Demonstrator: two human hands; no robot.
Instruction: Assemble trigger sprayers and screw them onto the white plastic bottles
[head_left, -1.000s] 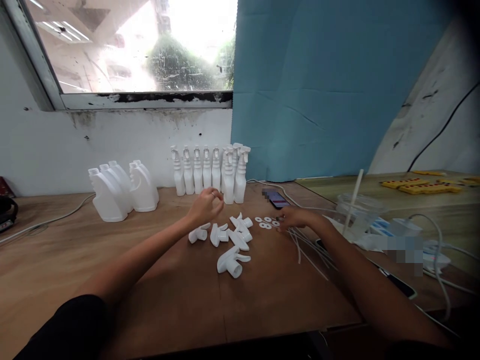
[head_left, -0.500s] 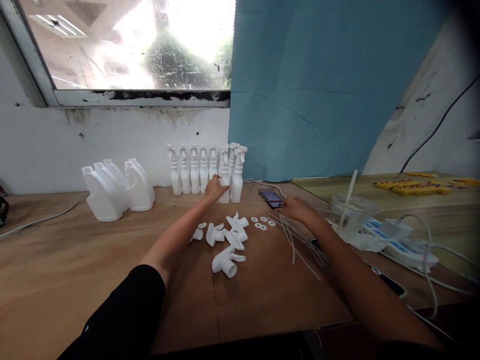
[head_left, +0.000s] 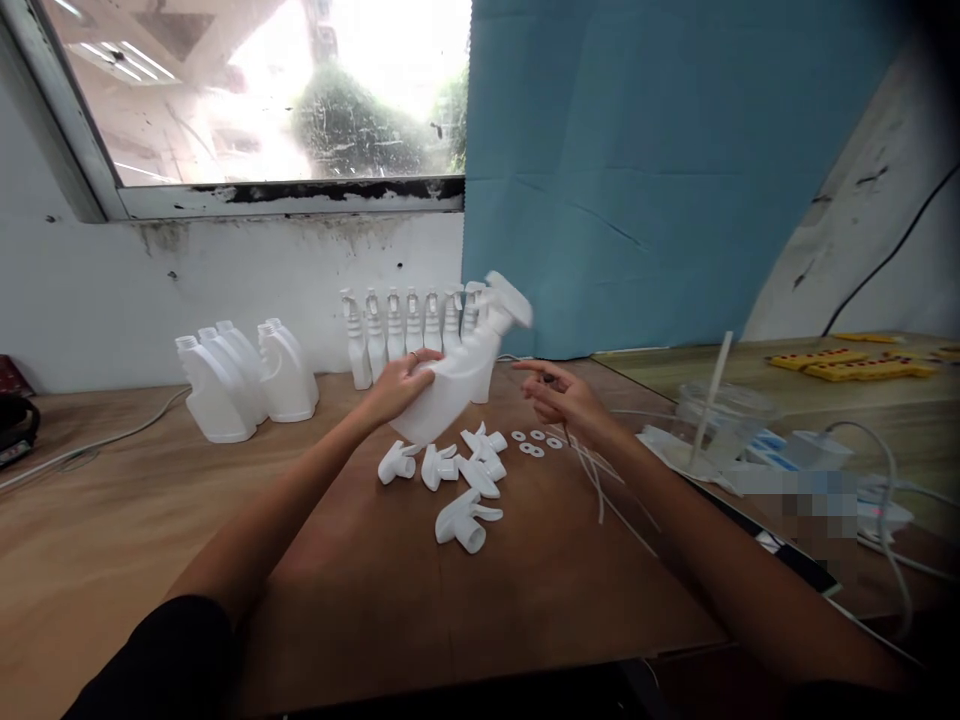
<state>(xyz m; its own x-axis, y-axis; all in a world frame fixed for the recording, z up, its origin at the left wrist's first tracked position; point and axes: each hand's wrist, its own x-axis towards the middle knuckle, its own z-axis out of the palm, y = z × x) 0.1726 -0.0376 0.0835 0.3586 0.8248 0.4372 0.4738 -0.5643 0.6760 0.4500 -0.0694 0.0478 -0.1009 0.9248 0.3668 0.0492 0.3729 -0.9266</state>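
My left hand is closed around the body of a white spray bottle, lifted and tilted with its trigger head up to the right. To the right of that bottle, my right hand hangs above the table, index finger stretched out and the other fingers loosely curled; no held object shows in it. Below the hands lie several loose white trigger heads, several white ring washers and thin clear tubes, partly hidden by my right forearm.
A row of white spray bottles stands by the wall. Several capless white bottles stand at the left. On the right are a clear plastic cup with a straw, white cables, a power strip and yellow pieces.
My left hand has lifted a spray bottle from the row and tilted it. My right hand has risen slightly and moved left. The phone beside it no longer shows there.
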